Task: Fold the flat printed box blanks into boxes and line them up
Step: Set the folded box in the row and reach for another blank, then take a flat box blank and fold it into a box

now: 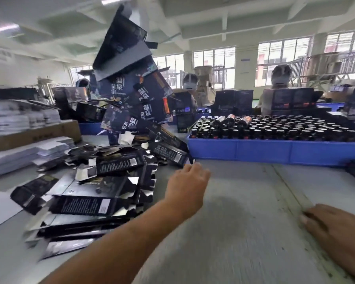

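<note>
A tall column of folded dark printed boxes (pixel 131 89) leans to the right above the table, its top boxes tilted far over. At its foot lies a loose heap of flat printed box blanks (pixel 94 201), spread over the left of the table. My left hand (pixel 187 185) reaches forward, back of the hand up, just short of the lowest tilted box (pixel 170 153); nothing shows in its grasp. My right hand (pixel 336 232) rests flat on the grey table (pixel 244 212) at the lower right, holding nothing.
A blue crate (pixel 275 149) packed with several dark bottles stands at the back right. White sheet stacks (pixel 19 154) and a cardboard carton (pixel 35 134) sit on the left. More folded boxes and other people wearing headsets are across the table.
</note>
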The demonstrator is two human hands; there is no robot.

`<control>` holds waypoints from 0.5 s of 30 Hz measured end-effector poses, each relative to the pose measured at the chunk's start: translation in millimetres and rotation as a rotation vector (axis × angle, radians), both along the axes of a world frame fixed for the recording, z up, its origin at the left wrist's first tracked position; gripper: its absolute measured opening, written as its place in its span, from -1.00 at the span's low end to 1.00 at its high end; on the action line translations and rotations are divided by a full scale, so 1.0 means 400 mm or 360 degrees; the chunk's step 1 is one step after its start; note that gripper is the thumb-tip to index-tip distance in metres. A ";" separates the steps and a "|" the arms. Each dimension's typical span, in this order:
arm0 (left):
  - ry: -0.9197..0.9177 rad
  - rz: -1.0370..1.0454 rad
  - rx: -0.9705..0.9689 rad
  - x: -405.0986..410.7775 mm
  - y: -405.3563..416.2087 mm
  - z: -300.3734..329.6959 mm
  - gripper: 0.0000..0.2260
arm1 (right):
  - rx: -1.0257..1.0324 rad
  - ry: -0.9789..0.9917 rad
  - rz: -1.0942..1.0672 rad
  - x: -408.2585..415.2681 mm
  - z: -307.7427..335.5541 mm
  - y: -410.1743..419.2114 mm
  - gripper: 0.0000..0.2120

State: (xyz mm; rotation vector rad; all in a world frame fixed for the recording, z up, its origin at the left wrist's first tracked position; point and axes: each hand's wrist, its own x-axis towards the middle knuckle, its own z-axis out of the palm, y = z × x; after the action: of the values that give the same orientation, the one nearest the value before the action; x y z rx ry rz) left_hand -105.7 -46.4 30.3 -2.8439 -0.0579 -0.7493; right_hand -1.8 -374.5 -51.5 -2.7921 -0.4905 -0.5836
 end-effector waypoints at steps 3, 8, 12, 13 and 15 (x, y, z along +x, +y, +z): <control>0.0193 0.0356 0.0317 0.130 0.084 0.009 -0.44 | 0.0118 0.0291 0.0002 0.024 -0.013 -0.016 -0.10; 0.0287 0.0638 0.0282 0.255 0.164 -0.013 -0.39 | -0.0015 0.0156 0.0119 0.022 0.015 -0.010 -0.19; 0.0333 0.0714 0.0326 0.314 0.202 -0.031 -0.41 | 0.0017 -0.0083 0.0162 -0.013 0.046 0.023 -0.45; 0.0323 0.0706 0.0342 0.324 0.204 -0.033 -0.42 | 0.0069 0.0092 0.0110 -0.031 0.064 0.029 -0.55; 0.0288 0.0679 0.0361 0.333 0.201 -0.034 -0.47 | 0.0013 0.0153 0.0045 -0.042 0.063 0.024 -0.65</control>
State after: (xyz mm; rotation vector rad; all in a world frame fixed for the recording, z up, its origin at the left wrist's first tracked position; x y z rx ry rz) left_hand 27.5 33.9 16.6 -2.5399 -0.4996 -0.3797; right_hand -18.6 -364.9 -26.2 -2.7851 -0.5055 -0.4419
